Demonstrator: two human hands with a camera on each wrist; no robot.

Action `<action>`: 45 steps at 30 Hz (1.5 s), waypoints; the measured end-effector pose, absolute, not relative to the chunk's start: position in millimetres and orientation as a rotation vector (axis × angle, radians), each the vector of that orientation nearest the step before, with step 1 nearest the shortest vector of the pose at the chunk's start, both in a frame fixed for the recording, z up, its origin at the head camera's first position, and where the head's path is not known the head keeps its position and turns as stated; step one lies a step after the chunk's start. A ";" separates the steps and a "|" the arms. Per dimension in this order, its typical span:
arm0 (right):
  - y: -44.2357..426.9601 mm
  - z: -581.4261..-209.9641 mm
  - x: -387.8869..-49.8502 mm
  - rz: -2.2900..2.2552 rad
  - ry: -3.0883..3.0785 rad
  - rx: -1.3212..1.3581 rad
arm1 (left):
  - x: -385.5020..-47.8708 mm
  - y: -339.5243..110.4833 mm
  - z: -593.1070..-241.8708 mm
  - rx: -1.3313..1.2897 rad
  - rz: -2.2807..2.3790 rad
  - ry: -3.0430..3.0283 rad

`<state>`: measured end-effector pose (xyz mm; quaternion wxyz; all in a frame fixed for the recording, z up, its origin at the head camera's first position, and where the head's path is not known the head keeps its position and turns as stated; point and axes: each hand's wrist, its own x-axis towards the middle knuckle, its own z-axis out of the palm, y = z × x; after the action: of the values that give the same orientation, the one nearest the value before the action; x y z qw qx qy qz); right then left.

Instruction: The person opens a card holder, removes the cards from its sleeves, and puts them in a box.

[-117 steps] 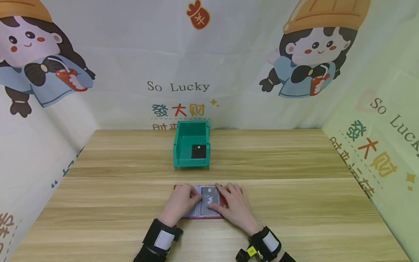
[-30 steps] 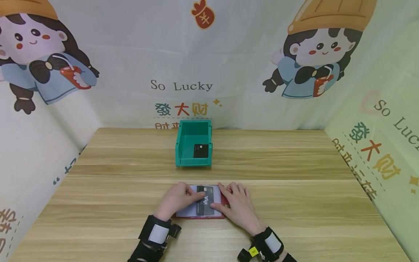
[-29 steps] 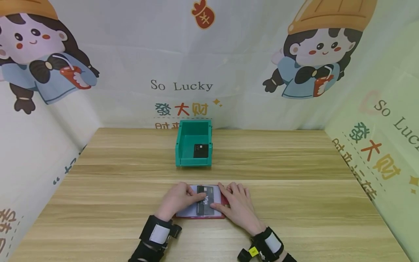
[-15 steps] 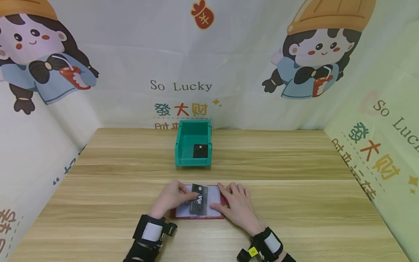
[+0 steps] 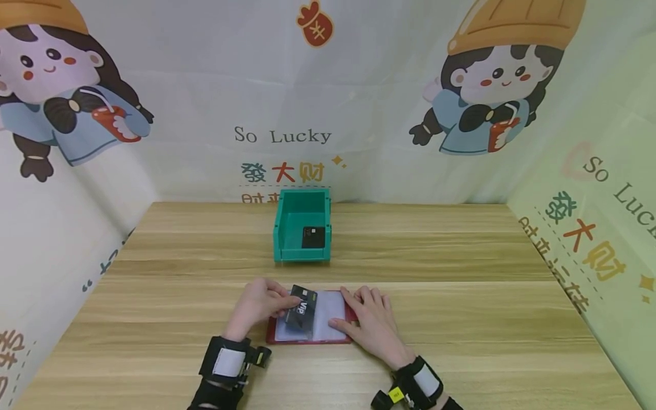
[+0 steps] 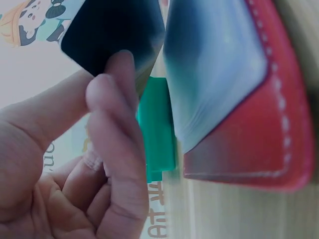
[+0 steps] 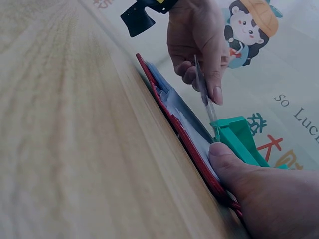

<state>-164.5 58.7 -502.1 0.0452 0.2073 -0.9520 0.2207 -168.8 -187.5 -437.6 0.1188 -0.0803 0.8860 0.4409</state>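
My left hand (image 5: 260,304) pinches a black "Vip" card (image 5: 301,307) between thumb and fingers, tilted up over the left page of an open red card holder (image 5: 330,313). Clear plastic shows along the card's lower right; whether the card still sits partly in a sleeve I cannot tell. The left wrist view shows the card's dark back (image 6: 117,30) beside the clear pages and red stitched cover (image 6: 239,139). My right hand (image 5: 373,322) lies with spread fingers at the holder's right side, its thumb (image 7: 224,159) pressing the pages.
Behind the holder stands a green open bin (image 5: 301,254) with a black card (image 5: 313,237) lying in it. The wooden table (image 5: 435,273) meets printed cloth walls (image 5: 379,114) at its back and sides.
The Vip card has moved leftward from the holder's right side with the left hand and now tilts upward, uncovering the right page. My right hand has barely moved.
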 end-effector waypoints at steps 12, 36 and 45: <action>58.6 -502.4 -164.4 0.678 -2.912 0.621 | -182.9 -190.0 -424.5 -0.155 1.414 2.651; 59.2 -501.7 -163.7 0.718 -2.848 0.663 | -238.4 -162.9 -415.8 -0.013 1.447 3.018; 59.9 -503.5 -163.8 0.690 -2.838 0.666 | -256.7 -150.8 -425.9 -0.075 1.472 3.099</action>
<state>-163.8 59.9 -503.5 0.0730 0.2216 -0.9449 0.2296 -256.7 -150.8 -425.9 -0.1444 -0.0218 0.8936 0.4245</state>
